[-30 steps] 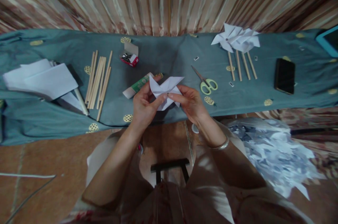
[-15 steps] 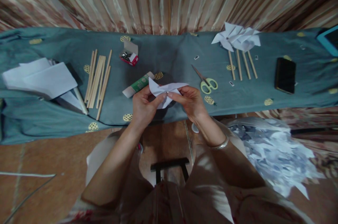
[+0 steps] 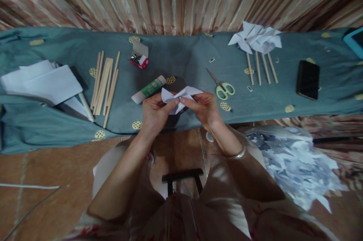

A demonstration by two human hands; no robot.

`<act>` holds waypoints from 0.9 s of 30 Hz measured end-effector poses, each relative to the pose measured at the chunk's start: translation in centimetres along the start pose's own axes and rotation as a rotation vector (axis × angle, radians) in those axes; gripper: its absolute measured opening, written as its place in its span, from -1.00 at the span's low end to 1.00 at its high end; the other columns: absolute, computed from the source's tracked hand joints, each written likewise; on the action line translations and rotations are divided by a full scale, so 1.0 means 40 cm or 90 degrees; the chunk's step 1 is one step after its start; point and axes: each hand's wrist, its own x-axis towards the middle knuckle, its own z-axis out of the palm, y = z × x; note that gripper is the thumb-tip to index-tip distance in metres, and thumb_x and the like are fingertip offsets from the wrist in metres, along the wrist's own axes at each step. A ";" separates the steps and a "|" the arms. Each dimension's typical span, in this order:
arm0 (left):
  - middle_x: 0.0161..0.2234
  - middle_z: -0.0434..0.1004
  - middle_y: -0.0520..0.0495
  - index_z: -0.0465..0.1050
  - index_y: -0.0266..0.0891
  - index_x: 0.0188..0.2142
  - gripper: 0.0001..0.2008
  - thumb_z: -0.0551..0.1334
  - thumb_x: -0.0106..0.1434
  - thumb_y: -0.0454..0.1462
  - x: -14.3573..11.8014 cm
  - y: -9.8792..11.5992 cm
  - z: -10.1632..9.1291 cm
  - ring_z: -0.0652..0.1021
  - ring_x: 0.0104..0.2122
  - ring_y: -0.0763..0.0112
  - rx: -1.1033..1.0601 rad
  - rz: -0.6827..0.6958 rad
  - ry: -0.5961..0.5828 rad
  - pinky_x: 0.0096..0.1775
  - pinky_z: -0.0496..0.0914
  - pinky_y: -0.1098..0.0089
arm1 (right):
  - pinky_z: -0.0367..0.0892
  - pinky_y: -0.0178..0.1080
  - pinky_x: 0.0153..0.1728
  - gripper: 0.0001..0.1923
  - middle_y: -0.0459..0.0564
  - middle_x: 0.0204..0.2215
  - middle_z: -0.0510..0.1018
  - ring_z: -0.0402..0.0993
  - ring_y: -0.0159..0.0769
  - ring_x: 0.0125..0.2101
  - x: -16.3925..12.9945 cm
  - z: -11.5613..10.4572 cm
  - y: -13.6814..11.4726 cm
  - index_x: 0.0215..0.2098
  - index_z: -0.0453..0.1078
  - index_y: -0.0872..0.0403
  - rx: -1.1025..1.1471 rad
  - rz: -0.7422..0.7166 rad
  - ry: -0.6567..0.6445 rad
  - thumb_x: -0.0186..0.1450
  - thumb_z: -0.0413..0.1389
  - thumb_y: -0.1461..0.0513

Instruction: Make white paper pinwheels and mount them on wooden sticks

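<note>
A white paper pinwheel (image 3: 184, 92) is held between both hands above the near edge of the table. My left hand (image 3: 154, 114) grips its left side, the thumb close to the centre. On the other side, my right hand (image 3: 208, 110) pinches it, thumb beside a small shiny pin head in the middle. Most fingertips are hidden behind the paper. Just beyond my left hand lies a green and white glue stick (image 3: 150, 89). Scissors with light green handles (image 3: 225, 90) rest to the right of my right hand.
Wooden sticks (image 3: 102, 84) and folded white paper (image 3: 48, 84) lie at left. An open box of pins (image 3: 138, 57) stands farther back. Pinwheels on sticks (image 3: 256, 38) and a black phone (image 3: 308, 79) are at right. Paper scraps (image 3: 295, 161) pile below the table.
The paper pinwheel has turned slightly in my hands, its upper folds standing more open around the centre. Both hands keep almost the same place; the view has shifted a little.
</note>
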 end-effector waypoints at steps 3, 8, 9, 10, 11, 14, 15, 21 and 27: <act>-0.43 0.65 0.00 0.65 -0.22 -0.41 -0.81 0.48 -0.04 -0.20 0.001 -0.001 -0.001 0.57 -0.45 0.39 0.011 0.005 -0.004 -0.32 0.49 0.38 | 0.41 -0.29 -0.38 -0.71 -0.16 -0.55 0.60 0.43 -0.43 -0.52 0.001 0.000 0.000 -0.55 0.59 0.02 -0.018 -0.004 -0.002 -0.13 0.47 0.05; -0.42 0.65 0.01 0.65 -0.20 -0.40 -0.83 0.47 -0.02 -0.21 0.001 -0.003 -0.004 0.58 -0.42 0.37 0.030 0.013 -0.006 -0.29 0.50 0.35 | 0.39 -0.31 -0.41 -0.71 -0.16 -0.57 0.59 0.42 -0.45 -0.54 0.001 -0.001 0.001 -0.56 0.59 0.02 -0.025 -0.002 0.000 -0.14 0.48 0.04; -0.42 0.65 0.01 0.65 -0.20 -0.40 -0.83 0.47 -0.02 -0.21 0.001 -0.002 -0.004 0.58 -0.41 0.36 0.033 0.014 -0.006 -0.28 0.50 0.35 | 0.39 -0.32 -0.41 -0.72 -0.17 -0.57 0.59 0.42 -0.45 -0.54 0.002 -0.001 0.002 -0.56 0.59 0.02 -0.024 -0.003 0.001 -0.14 0.48 0.06; -0.41 0.65 0.01 0.64 -0.20 -0.40 -0.83 0.47 -0.02 -0.21 0.000 -0.002 -0.004 0.58 -0.41 0.36 0.036 0.015 -0.006 -0.28 0.50 0.34 | 0.40 -0.32 -0.41 -0.73 -0.17 -0.57 0.60 0.43 -0.45 -0.54 0.002 -0.002 0.003 -0.56 0.59 0.02 -0.022 -0.005 0.001 -0.14 0.48 0.07; -0.41 0.65 0.01 0.64 -0.20 -0.40 -0.83 0.47 -0.01 -0.21 0.000 -0.001 -0.004 0.58 -0.41 0.36 0.041 0.014 -0.007 -0.28 0.50 0.34 | 0.40 -0.32 -0.40 -0.74 -0.17 -0.56 0.60 0.44 -0.45 -0.53 0.003 -0.002 0.005 -0.55 0.60 0.02 -0.020 -0.007 0.002 -0.13 0.48 0.09; -0.41 0.65 0.01 0.64 -0.21 -0.39 -0.83 0.47 -0.01 -0.22 0.000 0.002 -0.004 0.57 -0.42 0.38 0.055 0.013 -0.003 -0.29 0.49 0.36 | 0.44 -0.30 -0.36 -0.75 -0.16 -0.53 0.62 0.47 -0.42 -0.50 0.004 -0.006 0.009 -0.53 0.60 0.02 -0.026 -0.009 0.006 -0.12 0.48 0.10; -0.41 0.64 0.01 0.64 -0.21 -0.40 -0.84 0.47 -0.01 -0.23 0.000 0.003 -0.004 0.56 -0.43 0.39 0.056 0.015 -0.003 -0.30 0.49 0.37 | 0.44 -0.29 -0.36 -0.75 -0.15 -0.53 0.62 0.47 -0.41 -0.50 0.005 -0.007 0.009 -0.52 0.60 0.02 -0.031 -0.009 0.006 -0.11 0.47 0.10; -0.47 0.62 0.04 0.65 -0.18 -0.43 -0.87 0.47 -0.03 -0.26 0.000 0.011 -0.004 0.53 -0.48 0.42 0.054 -0.008 -0.003 -0.36 0.44 0.40 | 0.45 -0.27 -0.33 -0.77 -0.14 -0.50 0.63 0.50 -0.38 -0.46 0.003 -0.010 0.004 -0.53 0.59 0.02 -0.043 -0.018 -0.003 -0.09 0.46 0.11; -0.48 0.61 0.03 0.64 -0.20 -0.44 -0.85 0.49 -0.06 -0.24 -0.002 0.014 -0.004 0.54 -0.48 0.39 0.044 -0.028 0.008 -0.36 0.44 0.39 | 0.45 -0.25 -0.34 -0.72 -0.11 -0.51 0.62 0.51 -0.35 -0.46 0.001 -0.009 -0.001 -0.53 0.59 0.04 -0.063 0.006 -0.007 -0.11 0.46 0.06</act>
